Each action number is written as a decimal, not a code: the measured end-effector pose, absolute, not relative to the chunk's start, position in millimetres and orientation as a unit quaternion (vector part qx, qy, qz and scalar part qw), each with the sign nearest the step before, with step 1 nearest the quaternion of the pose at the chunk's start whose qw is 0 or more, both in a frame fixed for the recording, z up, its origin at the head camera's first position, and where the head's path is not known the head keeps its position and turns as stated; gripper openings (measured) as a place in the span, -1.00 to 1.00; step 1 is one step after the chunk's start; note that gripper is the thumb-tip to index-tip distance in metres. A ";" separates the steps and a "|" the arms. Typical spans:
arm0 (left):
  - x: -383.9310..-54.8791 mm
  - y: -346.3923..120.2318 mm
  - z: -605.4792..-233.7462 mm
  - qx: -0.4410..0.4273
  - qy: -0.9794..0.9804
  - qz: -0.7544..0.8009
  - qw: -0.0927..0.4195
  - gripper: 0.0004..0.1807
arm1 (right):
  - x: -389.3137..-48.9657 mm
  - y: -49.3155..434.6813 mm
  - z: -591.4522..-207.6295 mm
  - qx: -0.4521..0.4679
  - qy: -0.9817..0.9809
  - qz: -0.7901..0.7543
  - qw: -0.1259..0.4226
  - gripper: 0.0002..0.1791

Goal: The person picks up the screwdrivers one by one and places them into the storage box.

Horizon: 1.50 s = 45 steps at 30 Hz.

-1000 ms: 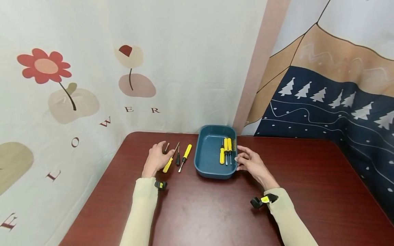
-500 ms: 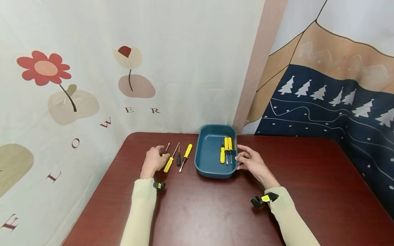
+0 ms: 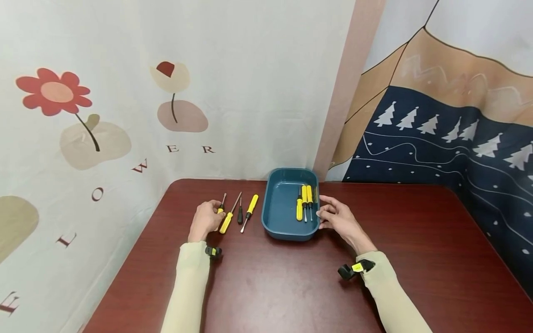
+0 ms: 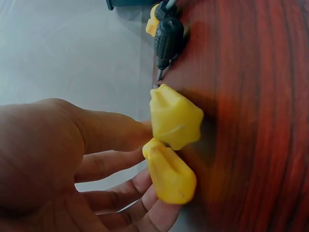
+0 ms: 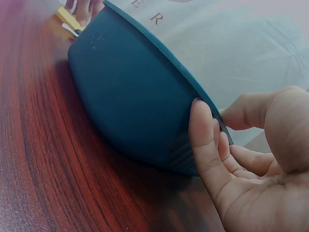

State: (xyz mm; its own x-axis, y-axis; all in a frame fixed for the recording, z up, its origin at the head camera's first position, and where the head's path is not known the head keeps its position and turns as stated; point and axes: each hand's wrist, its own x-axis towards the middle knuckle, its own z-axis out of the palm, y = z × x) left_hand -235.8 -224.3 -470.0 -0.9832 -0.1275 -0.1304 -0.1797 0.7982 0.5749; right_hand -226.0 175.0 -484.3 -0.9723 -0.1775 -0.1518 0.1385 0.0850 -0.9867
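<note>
My left hand (image 3: 204,219) is at the left end of a row of screwdrivers, its thumb and fingers pinching a yellow-handled screwdriver (image 4: 171,176). Right beside it lies a second yellow screwdriver (image 3: 226,223), its handle close to the thumb in the left wrist view. Further right are a small black-handled screwdriver (image 3: 240,215) and a yellow-and-black screwdriver (image 3: 252,204). My right hand (image 3: 341,223) holds the right rim of a blue plastic bin (image 5: 130,92), thumb inside and fingers against the outer wall. Yellow-handled screwdrivers (image 3: 299,210) lie along the bin's right side.
The dark red wooden table (image 3: 266,286) carries everything. A printed cloth (image 3: 250,92) hangs close behind its back edge, and the bin stands near that edge. Each sleeve wears a black wrist camera (image 3: 214,252).
My left hand has shifted slightly left, off the second yellow screwdriver, and closed on the leftmost one. My right hand keeps its hold on the bin's rim.
</note>
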 end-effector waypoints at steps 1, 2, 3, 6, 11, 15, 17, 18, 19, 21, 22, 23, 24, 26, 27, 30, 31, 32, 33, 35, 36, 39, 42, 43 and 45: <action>-235.9 -224.3 -470.1 -0.084 0.946 0.308 0.045 -0.50 | -226.2 174.9 -484.3 -0.013 0.728 -0.676 0.116 -0.33; -236.0 -224.2 -470.1 -0.087 0.946 0.307 0.046 -0.50 | -226.4 174.7 -484.3 -0.013 0.728 -0.675 0.116 -0.33; -236.1 -224.2 -470.3 -0.090 0.946 0.309 0.048 -0.50 | -226.7 174.5 -484.3 -0.013 0.729 -0.675 0.116 -0.34; -236.5 -224.7 -470.9 -0.093 0.945 0.310 0.049 -0.50 | -228.0 173.6 -484.4 -0.014 0.729 -0.675 0.115 -0.34; -237.6 -227.2 -471.5 -0.093 0.952 0.291 0.035 -0.51 | -229.7 171.5 -484.3 -0.013 0.725 -0.679 0.116 -0.34; -238.6 -228.8 -471.0 -0.095 0.953 0.284 0.033 -0.51 | -229.7 170.8 -483.4 -0.011 0.725 -0.679 0.116 -0.34; -238.8 -229.1 -470.5 -0.097 0.953 0.286 0.034 -0.50 | -229.6 170.7 -483.2 -0.010 0.724 -0.680 0.115 -0.34; -238.6 -229.2 -470.3 -0.099 0.952 0.288 0.036 -0.50 | -229.5 170.8 -483.2 -0.011 0.725 -0.679 0.116 -0.34; -238.5 -229.4 -470.2 -0.101 0.951 0.291 0.037 -0.50 | -229.5 170.9 -483.3 -0.012 0.725 -0.679 0.117 -0.33; -238.2 -229.7 -470.1 -0.103 0.949 0.294 0.037 -0.50 | -229.5 171.3 -483.6 -0.014 0.725 -0.678 0.119 -0.33; -238.0 -229.8 -470.1 -0.103 0.948 0.298 0.038 -0.50 | -229.5 171.5 -483.8 -0.013 0.725 -0.678 0.120 -0.33; -237.9 -229.9 -470.2 -0.102 0.947 0.301 0.038 -0.51 | -229.5 171.8 -483.9 -0.013 0.725 -0.678 0.120 -0.33; -237.8 -229.8 -470.4 -0.102 0.946 0.304 0.037 -0.51 | -229.4 172.0 -484.1 -0.012 0.726 -0.677 0.120 -0.33; -237.9 -229.6 -470.4 -0.098 0.946 0.308 0.033 -0.52 | -229.3 172.3 -484.4 -0.008 0.726 -0.677 0.117 -0.33; -237.6 -229.2 -470.4 -0.096 0.945 0.312 0.031 -0.52 | -229.1 172.4 -484.5 -0.007 0.727 -0.677 0.117 -0.34; -236.7 -228.4 -469.7 -0.092 0.942 0.323 0.023 -0.54 | -228.5 172.7 -485.1 -0.005 0.729 -0.674 0.118 -0.34; -236.3 -228.2 -469.3 -0.091 0.941 0.327 0.021 -0.54 | -228.3 172.8 -485.3 -0.004 0.729 -0.674 0.119 -0.34; -236.1 -228.0 -469.1 -0.092 0.939 0.332 0.018 -0.55 | -228.1 172.9 -485.5 -0.004 0.729 -0.674 0.120 -0.34; -235.8 -227.9 -468.7 -0.093 0.937 0.336 0.016 -0.55 | -227.8 172.9 -485.8 -0.003 0.729 -0.674 0.120 -0.34; -235.7 -227.5 -468.2 -0.097 0.933 0.346 0.011 -0.56 | -227.6 173.1 -486.2 -0.001 0.728 -0.675 0.120 -0.34; -235.8 -227.1 -468.0 -0.098 0.932 0.350 0.007 -0.57 | -227.6 173.2 -486.4 -0.001 0.728 -0.675 0.119 -0.34; -236.0 -225.1 -467.4 -0.100 0.925 0.366 -0.002 -0.57 | -227.5 173.5 -486.8 0.000 0.727 -0.676 0.119 -0.34; -236.2 -222.2 -466.7 -0.094 0.918 0.384 -0.012 -0.57 | -227.4 174.1 -486.7 0.000 0.727 -0.676 0.118 -0.34; -236.2 -221.2 -466.4 -0.092 0.915 0.394 -0.013 -0.57 | -227.3 174.3 -486.7 0.000 0.727 -0.676 0.119 -0.34; -236.4 -219.4 -466.1 -0.088 0.907 0.411 -0.014 -0.57 | -227.0 174.8 -486.5 0.001 0.728 -0.675 0.120 -0.34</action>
State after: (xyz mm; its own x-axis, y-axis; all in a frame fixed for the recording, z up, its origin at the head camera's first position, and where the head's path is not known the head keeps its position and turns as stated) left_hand -236.4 -219.4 -466.1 -0.9841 -0.1712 -0.0471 -0.1484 0.6473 0.7476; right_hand -227.0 174.8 -486.5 -0.9713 -0.1610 -0.1753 0.1628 0.0878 -0.9827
